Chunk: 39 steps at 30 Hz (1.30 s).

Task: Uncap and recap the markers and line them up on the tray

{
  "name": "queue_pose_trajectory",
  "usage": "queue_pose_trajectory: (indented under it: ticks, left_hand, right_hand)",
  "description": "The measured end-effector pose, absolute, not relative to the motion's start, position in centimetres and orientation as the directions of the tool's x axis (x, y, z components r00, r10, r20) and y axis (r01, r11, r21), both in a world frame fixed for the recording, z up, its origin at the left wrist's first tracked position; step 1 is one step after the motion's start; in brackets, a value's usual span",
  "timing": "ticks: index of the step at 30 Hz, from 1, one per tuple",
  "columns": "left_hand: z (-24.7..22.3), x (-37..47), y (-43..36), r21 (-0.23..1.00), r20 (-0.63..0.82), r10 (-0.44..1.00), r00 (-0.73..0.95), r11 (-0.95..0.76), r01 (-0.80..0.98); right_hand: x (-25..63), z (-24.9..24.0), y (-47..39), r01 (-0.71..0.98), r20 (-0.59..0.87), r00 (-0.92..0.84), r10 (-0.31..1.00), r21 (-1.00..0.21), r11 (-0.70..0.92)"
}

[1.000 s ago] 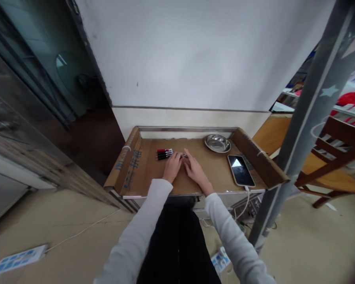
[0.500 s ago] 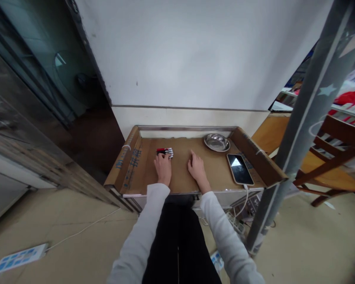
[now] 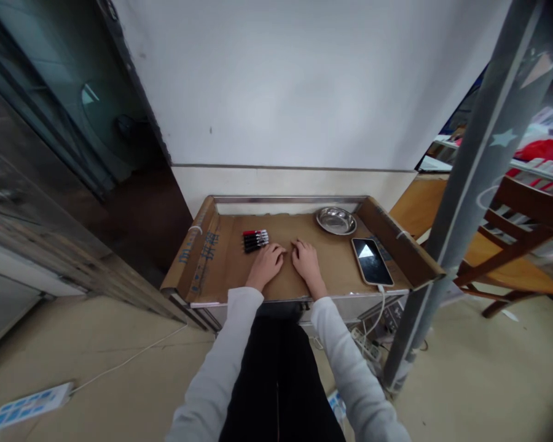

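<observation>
Pens (image 3: 255, 240) fwd-left of L grip (image 3: 269, 261)

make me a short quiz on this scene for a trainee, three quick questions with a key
1. True or false: the phone lies nearer the person than the metal dish does.

2. Which of these is closest to the left hand?
a) the metal dish
b) the row of pens
c) the phone

3. Fill in the colour: the pen at the far edge of the row, the side away from the person, is ____.

Key: 1 true; 2 b; 3 red
</observation>
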<state>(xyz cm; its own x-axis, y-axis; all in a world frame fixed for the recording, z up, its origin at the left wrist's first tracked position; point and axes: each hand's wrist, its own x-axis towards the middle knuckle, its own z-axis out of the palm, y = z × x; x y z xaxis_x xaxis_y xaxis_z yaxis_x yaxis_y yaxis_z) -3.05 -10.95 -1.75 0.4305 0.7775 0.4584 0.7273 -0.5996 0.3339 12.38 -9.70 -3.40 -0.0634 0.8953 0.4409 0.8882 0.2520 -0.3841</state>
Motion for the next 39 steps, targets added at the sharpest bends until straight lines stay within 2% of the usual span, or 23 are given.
queue_pose_trajectory:
  ticks: [8,13,15,17,20,23,28,31,33,35,37,39]
  left_hand:
    - [-1.9,-3.2,-10.6,0.370,0.444,0.801,0.402,-0.572,0.732]
    - [-1.3,-3.2,-11.1,0.350,0.447,0.815,0.368,-0.538,0.767]
    - [-1.0,-3.2,-11.3,0.336,0.468,0.853,0.234,-0.416,0.845]
    - [-0.7,-3.4,-11.4,0.356,0.491,0.871,0.003,-0.204,0.912]
    - [-0.5,-3.6,-11.5,0.411,0.477,0.829,-0.292,0.083,0.908]
    - [-0.7,-3.6,-11.7,0.390,0.442,0.833,-0.333,0.156,0.908]
    - [-1.1,-3.6,-11.9,0.320,0.418,0.878,-0.234,0.098,0.942]
    - [-1.4,-3.7,-11.8,0.322,0.426,0.901,-0.086,-0.063,0.944]
    - [-1.4,-3.7,-11.6,0.352,0.437,0.897,0.065,-0.237,0.906]
    - [-1.2,-3.6,-11.4,0.396,0.459,0.863,0.213,-0.413,0.820]
    - [-0.6,-3.4,-10.9,0.439,0.485,0.814,0.319,-0.542,0.717]
    - [0.2,-3.0,-10.1,0.477,0.515,0.778,0.359,-0.608,0.634]
  right_hand:
    - [12.4,-3.3,-9.6,0.883,0.428,-0.052,0.902,-0.401,0.242]
    - [12.4,-3.3,-9.5,0.880,0.418,-0.051,0.907,-0.410,0.239]
    - [12.4,-3.4,-9.5,0.879,0.424,-0.050,0.904,-0.411,0.242]
    - [12.4,-3.4,-9.5,0.879,0.433,-0.048,0.900,-0.410,0.245]
    - [12.4,-3.4,-9.5,0.879,0.439,-0.044,0.897,-0.409,0.244]
    - [12.3,-3.4,-9.6,0.875,0.440,-0.044,0.897,-0.417,0.247]
    - [12.2,-3.0,-9.9,0.865,0.434,-0.049,0.900,-0.432,0.256]
    - [12.1,-2.4,-9.8,0.787,0.443,-0.032,0.896,-0.542,0.296]
    - [12.1,-1.9,-9.5,0.664,0.438,0.016,0.899,-0.677,0.318]
    - [12.1,-1.3,-8.9,0.488,0.353,0.050,0.934,-0.825,0.286]
    - [12.3,-0.6,-8.2,0.287,0.164,-0.013,0.986,-0.944,0.161]
    - [12.5,0.0,-7.4,0.029,-0.003,-0.144,0.990,-1.000,0.001]
